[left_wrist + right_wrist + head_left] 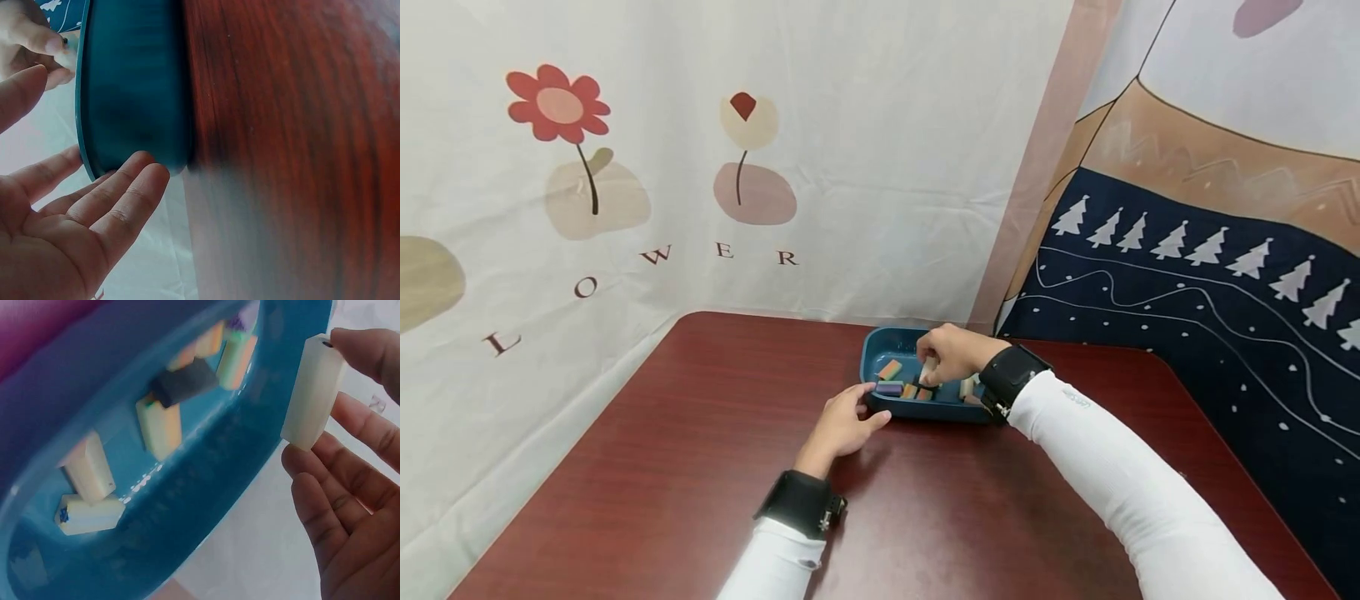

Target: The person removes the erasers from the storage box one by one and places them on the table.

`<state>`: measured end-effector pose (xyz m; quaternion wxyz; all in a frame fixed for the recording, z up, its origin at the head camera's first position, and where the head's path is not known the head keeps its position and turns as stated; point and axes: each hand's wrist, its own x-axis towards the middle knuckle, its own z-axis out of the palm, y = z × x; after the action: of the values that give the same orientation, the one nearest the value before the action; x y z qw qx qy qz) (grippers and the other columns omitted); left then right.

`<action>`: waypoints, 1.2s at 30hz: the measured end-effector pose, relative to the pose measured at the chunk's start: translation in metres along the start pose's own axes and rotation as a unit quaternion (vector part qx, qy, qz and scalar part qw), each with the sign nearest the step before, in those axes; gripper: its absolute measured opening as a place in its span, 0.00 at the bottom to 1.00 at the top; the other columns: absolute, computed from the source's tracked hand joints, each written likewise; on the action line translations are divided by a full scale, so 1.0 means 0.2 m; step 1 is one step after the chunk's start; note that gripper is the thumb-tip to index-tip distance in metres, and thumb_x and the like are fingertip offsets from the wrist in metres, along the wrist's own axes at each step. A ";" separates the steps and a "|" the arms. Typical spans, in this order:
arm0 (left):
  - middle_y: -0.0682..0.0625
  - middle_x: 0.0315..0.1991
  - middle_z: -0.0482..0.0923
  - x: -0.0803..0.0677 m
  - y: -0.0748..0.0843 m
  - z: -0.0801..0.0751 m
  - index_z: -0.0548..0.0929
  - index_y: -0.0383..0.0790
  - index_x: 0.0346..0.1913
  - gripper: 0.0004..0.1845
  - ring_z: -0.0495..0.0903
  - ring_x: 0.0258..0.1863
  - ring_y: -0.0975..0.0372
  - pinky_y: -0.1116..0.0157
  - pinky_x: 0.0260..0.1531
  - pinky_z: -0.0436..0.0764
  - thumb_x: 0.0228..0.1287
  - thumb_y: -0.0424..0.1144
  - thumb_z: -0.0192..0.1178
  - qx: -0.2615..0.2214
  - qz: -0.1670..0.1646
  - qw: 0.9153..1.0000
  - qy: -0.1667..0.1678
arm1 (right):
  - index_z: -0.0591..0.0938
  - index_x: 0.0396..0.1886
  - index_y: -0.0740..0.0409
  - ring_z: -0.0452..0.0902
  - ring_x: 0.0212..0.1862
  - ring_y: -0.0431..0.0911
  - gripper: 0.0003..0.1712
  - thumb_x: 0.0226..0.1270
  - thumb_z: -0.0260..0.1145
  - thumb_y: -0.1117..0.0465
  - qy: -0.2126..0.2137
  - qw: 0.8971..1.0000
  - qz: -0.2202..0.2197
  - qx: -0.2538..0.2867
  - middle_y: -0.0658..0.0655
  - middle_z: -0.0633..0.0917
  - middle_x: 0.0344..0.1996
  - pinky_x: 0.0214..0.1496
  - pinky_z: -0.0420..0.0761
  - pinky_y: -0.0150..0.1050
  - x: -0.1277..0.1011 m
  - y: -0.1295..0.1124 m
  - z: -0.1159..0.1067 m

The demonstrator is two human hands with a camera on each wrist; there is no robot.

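My right hand (957, 352) pinches a whitish eraser (314, 394) with slanted ends between thumb and fingers. In the right wrist view it is raised by the inner wall of a blue tray (936, 410). My left hand (842, 423) has its fingers loosely spread at the tray's near left corner, touching its side; the thumb stands apart. Inside the tray lie several more erasers: a purple one (890, 388), an orange-and-green one (890, 370), a dark one (185, 383) and pale ones such as a white eraser (92, 514) with a blue mark.
The tray stands near the far edge of a reddish-brown wooden table (700, 433). Behind the table hangs a white cloth (880, 150) with printed flowers and letters. A dark blue cloth (1150, 275) with printed trees hangs to the right.
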<state>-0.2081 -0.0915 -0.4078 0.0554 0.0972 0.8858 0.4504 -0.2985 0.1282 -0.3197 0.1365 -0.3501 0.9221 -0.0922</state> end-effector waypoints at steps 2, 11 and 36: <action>0.40 0.67 0.67 0.00 -0.01 0.00 0.68 0.40 0.70 0.32 0.76 0.57 0.50 0.51 0.54 0.76 0.67 0.47 0.62 0.000 -0.002 1.000 -0.003 | 0.83 0.41 0.56 0.75 0.32 0.40 0.12 0.60 0.72 0.57 0.002 1.000 -0.014 0.003 0.47 0.80 0.31 0.35 0.78 0.36 -0.01 -0.03 0.02; 0.39 0.65 0.69 -0.02 -0.04 0.00 0.69 0.39 0.69 0.31 0.77 0.57 0.49 0.52 0.52 0.77 0.67 0.45 0.63 0.006 0.001 1.000 -0.001 | 0.83 0.40 0.54 0.75 0.35 0.39 0.12 0.59 0.73 0.55 0.048 0.996 -0.075 -0.009 0.47 0.79 0.35 0.37 0.78 0.32 -0.08 -0.15 0.08; 0.38 0.62 0.73 0.01 -0.01 -0.02 0.68 0.38 0.70 0.31 0.77 0.57 0.50 0.54 0.53 0.77 0.67 0.43 0.62 0.040 0.016 0.999 0.011 | 0.83 0.39 0.55 0.73 0.31 0.35 0.15 0.60 0.72 0.50 0.037 0.976 -0.208 -0.048 0.48 0.81 0.36 0.34 0.75 0.26 -0.11 -0.30 0.41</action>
<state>-0.2119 -0.0950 -0.4082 0.0342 0.1089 0.9021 0.4161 -0.2186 0.0921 -0.3776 0.0631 -0.5364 0.8371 -0.0868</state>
